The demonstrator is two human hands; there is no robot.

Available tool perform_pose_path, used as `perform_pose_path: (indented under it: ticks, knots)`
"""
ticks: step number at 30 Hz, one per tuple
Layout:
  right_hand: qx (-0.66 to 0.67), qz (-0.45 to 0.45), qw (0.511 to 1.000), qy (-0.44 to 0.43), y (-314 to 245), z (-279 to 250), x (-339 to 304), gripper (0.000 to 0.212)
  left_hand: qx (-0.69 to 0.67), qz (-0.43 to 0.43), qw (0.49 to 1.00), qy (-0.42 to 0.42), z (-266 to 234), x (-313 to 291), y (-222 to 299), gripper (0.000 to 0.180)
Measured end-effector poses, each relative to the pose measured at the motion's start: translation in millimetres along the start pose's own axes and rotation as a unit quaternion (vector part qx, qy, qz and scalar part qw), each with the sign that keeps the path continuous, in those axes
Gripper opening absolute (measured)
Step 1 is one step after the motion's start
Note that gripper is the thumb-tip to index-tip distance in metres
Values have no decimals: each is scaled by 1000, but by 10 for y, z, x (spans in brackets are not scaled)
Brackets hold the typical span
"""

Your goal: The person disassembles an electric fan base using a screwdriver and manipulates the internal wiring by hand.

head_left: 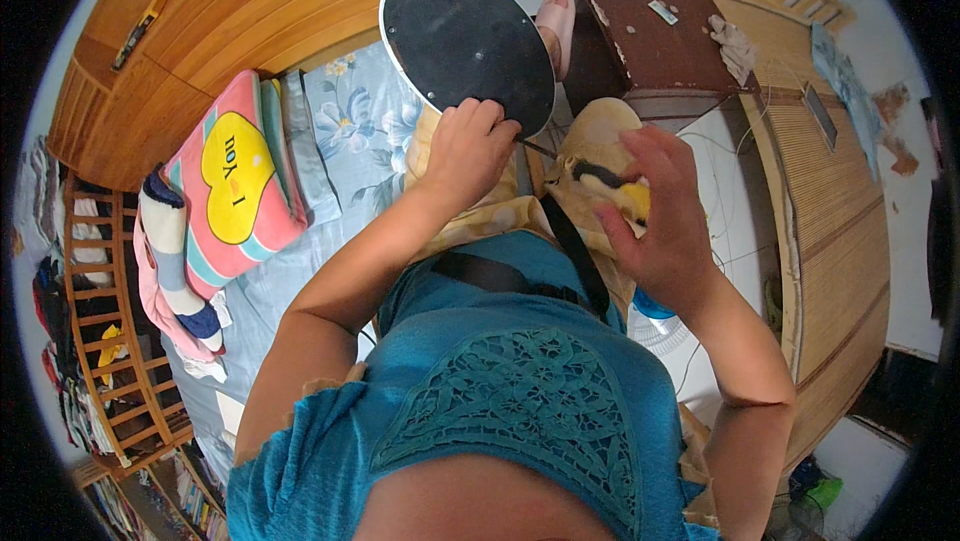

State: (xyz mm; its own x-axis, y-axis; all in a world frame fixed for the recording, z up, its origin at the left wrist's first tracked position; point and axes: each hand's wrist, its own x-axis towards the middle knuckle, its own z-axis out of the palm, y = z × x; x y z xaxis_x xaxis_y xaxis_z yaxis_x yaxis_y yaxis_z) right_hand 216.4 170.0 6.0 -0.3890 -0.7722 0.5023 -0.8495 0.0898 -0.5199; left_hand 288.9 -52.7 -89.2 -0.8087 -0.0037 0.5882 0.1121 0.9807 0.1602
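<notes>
Black and round, a flat disc with a thin white rim [465, 36] stands tilted just above the left hand [468, 146], its dark back face turned toward the camera and 2 small metal clips showing on its upper edge. The left hand is closed, its knuckles at the disc's lower edge, and it grips a thin dark tool [538, 149] whose slim shaft pokes out to the right of the fingers. The exact kind of tool is too small to tell.

To the right of that hand, the right hand [662, 211] is curled around a small yellow and black object [622, 191], with the fingers bent over it and the thumb side toward the body. What the object is cannot be made out. Both hands are near each other, with only the tool's shaft between them.

Beneath both hands lies a pale yellow patterned cloth [600, 126], bunched up. Left of the left hand, a light blue floral bed sheet [350, 131] covers the bed, and further left sits a pink striped pillow with a yellow heart [235, 181]. Beyond the right hand, past the disc, stands a worn dark brown wooden stool [650, 36]. To the right of the right hand runs a woven bamboo mat [830, 211]. A black strap [575, 251] crosses the person's teal shirt just below the hands.
</notes>
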Motion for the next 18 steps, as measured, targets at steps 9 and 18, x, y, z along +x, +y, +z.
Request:
perform_pose_path:
  ticks: [9,18]
  knots:
    - [21,2,1000,4,64,15,-25,61,-10,1,1000,9,24,11,-1,22]
    - [-46,65,996,-38,213,48,-136,56,-10,3,1000,13,46,50,24,19]
